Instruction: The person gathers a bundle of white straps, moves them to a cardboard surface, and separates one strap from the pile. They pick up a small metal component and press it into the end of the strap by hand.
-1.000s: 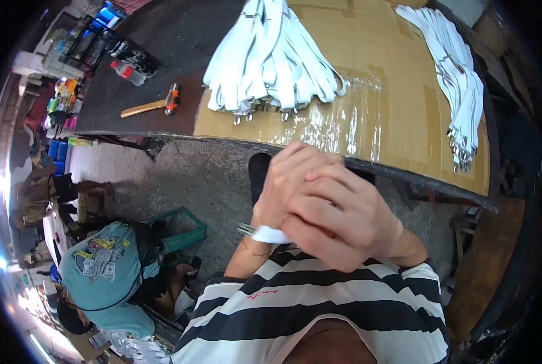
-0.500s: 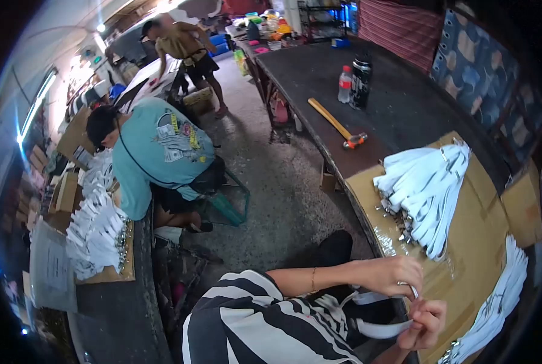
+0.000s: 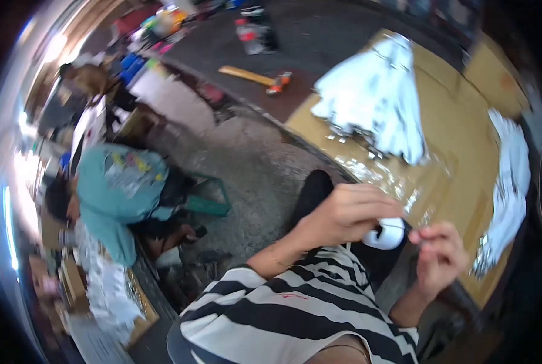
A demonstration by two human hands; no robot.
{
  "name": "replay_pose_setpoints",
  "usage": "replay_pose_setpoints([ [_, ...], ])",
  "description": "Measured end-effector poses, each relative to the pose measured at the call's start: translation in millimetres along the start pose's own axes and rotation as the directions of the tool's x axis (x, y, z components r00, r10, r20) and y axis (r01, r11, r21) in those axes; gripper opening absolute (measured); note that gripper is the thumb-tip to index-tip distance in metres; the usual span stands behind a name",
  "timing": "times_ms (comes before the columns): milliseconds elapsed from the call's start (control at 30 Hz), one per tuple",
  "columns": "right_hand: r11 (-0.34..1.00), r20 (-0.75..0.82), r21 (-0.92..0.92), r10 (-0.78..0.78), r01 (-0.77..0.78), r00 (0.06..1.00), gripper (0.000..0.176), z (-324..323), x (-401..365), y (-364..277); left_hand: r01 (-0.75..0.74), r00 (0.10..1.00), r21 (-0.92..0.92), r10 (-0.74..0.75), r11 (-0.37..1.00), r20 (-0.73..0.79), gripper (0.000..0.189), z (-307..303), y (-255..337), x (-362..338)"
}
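Observation:
The picture is blurred by head motion. My left hand (image 3: pixel 343 213) is closed around a white strap (image 3: pixel 387 233) at the near edge of the cardboard-covered table (image 3: pixel 459 133). My right hand (image 3: pixel 442 258) is just to the right of it, fingers pinched together near the strap's end; what it pinches is too blurred to tell. Beyond my hands a big pile of white straps with metal clips (image 3: pixel 377 94) lies on the cardboard. A second pile of straps (image 3: pixel 510 182) runs along the right side.
A hammer (image 3: pixel 255 77) and bottles (image 3: pixel 249 33) lie on the dark table at the back. A person in a teal shirt (image 3: pixel 116 194) crouches at the left beside a green stool (image 3: pixel 207 203). Another person stands further back at the left.
The camera has swung, first towards the room, then back to the table. My hands, clasped together a second ago, are now apart with the white strap between them.

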State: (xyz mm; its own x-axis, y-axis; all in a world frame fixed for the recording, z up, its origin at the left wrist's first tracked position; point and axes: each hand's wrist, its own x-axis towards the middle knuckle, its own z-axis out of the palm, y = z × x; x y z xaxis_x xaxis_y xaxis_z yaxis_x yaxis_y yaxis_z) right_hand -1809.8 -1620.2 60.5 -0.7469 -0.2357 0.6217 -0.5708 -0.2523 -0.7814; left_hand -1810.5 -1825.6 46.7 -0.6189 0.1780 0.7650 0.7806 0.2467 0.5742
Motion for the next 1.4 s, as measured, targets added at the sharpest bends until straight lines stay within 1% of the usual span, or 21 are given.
replay_pose_setpoints([
  [67,0.988,0.006,0.109,0.109,-0.109,0.994,0.017,-1.7,2.3,6.6,0.068,0.997,-0.041,-0.066,0.997,0.03,0.027,-2.2,-0.3,1.8],
  [100,0.959,-0.025,0.221,0.185,-0.175,0.983,0.022,-0.9,4.0,4.7,0.023,1.0,-0.039,-0.022,0.999,0.019,0.018,-1.2,-3.5,2.8],
  [133,0.912,-0.04,0.338,0.258,-0.23,0.965,0.026,3.2,6.5,0.3,0.024,1.0,-0.081,-0.023,0.996,0.01,0.013,-1.0,-4.0,3.3],
  [167,0.84,-0.056,0.448,0.368,-0.306,0.928,0.025,8.8,15.5,-9.8,0.064,0.998,-0.106,-0.063,0.992,0.013,0.016,-1.4,-0.5,4.3],
  [200,0.846,-0.077,0.439,0.371,-0.303,0.925,0.025,7.0,20.2,-10.5,0.104,0.995,-0.123,-0.103,0.987,0.015,0.021,-1.1,3.7,5.9],
  [267,0.891,0.075,0.308,0.325,-0.332,0.943,0.021,3.5,27.0,-9.1,0.1,0.995,-0.122,-0.099,0.987,0.021,0.02,-0.1,3.0,8.1],
  [300,0.912,0.113,0.273,0.287,-0.308,0.951,0.018,0.0,26.4,-3.5,0.041,0.999,-0.105,-0.038,0.994,0.03,0.015,-0.8,-0.2,9.9],
  [333,0.912,0.106,0.269,0.291,-0.31,0.951,0.018,-0.5,26.3,-4.2,-0.019,0.999,-0.087,0.022,0.996,0.038,0.016,-1.2,-2.4,10.5],
  [367,0.911,0.102,0.259,0.305,-0.322,0.947,0.018,0.1,27.2,-5.9,0.053,0.998,-0.105,-0.049,0.993,0.035,0.024,-0.8,2.7,9.3],
  [433,0.908,0.098,0.246,0.325,-0.339,0.941,0.018,1.8,30.9,-10.2,0.052,0.998,-0.092,-0.048,0.994,0.041,0.025,-1.2,2.0,9.7],
  [500,0.947,0.129,0.134,0.276,-0.292,0.953,0.018,3.1,37.5,-15.2,0.051,0.998,-0.076,-0.047,0.996,0.044,0.026,-3.9,0.6,10.0],
  [533,0.945,0.129,0.131,0.282,-0.298,0.951,0.018,3.1,40.9,-17.0,0.049,0.997,-0.051,-0.046,0.997,0.067,0.026,-6.2,-0.1,9.9],
  [600,0.956,0.236,-0.015,0.288,-0.292,0.928,0.018,3.7,46.8,-19.1,0.051,0.995,-0.031,-0.048,0.998,0.086,0.026,-9.1,-0.2,9.7],
  [633,0.955,0.238,-0.019,0.293,-0.297,0.926,0.018,6.1,47.8,-19.3,0.058,0.993,-0.019,-0.056,0.998,0.105,0.026,-10.2,0.3,9.9],
  [700,0.96,0.264,-0.189,0.255,-0.209,0.93,0.018,10.9,50.5,-19.2,0.066,0.991,-0.011,-0.064,0.998,0.118,0.027,-12.7,-0.2,10.6],
  [800,0.946,0.299,-0.278,0.252,-0.169,0.92,0.019,13.6,52.6,-21.0,0.048,0.989,0.029,-0.051,0.998,0.141,0.027,-17.3,-2.4,11.8],
  [867,0.935,0.326,-0.312,0.273,-0.17,0.905,0.019,13.3,55.8,-22.5,0.034,0.982,0.098,-0.052,0.995,0.184,0.02,-19.9,-3.1,12.5],
  [1033,0.906,0.357,-0.395,0.304,-0.153,0.883,0.018,16.6,61.4,-16.6,-0.015,0.971,0.163,-0.025,0.987,0.236,0.024,-27.2,-7.0,13.3],
  [1133,0.89,0.319,-0.412,0.339,-0.193,0.885,0.017,22.2,57.9,-12.3,-0.033,0.968,0.202,-0.019,0.979,0.25,0.026,-30.9,-9.0,12.8],
  [1200,0.875,0.369,-0.485,0.193,0.011,0.909,0.017,24.6,58.0,-11.9,-0.033,0.966,0.221,-0.025,0.975,0.256,0.028,-31.1,-9.1,12.8],
  [1400,0.918,0.371,-0.343,0.327,-0.2,0.869,0.011,18.3,54.5,0.9,-0.068,0.958,0.262,-0.011,0.963,0.288,0.027,-29.4,-13.2,12.4],
])
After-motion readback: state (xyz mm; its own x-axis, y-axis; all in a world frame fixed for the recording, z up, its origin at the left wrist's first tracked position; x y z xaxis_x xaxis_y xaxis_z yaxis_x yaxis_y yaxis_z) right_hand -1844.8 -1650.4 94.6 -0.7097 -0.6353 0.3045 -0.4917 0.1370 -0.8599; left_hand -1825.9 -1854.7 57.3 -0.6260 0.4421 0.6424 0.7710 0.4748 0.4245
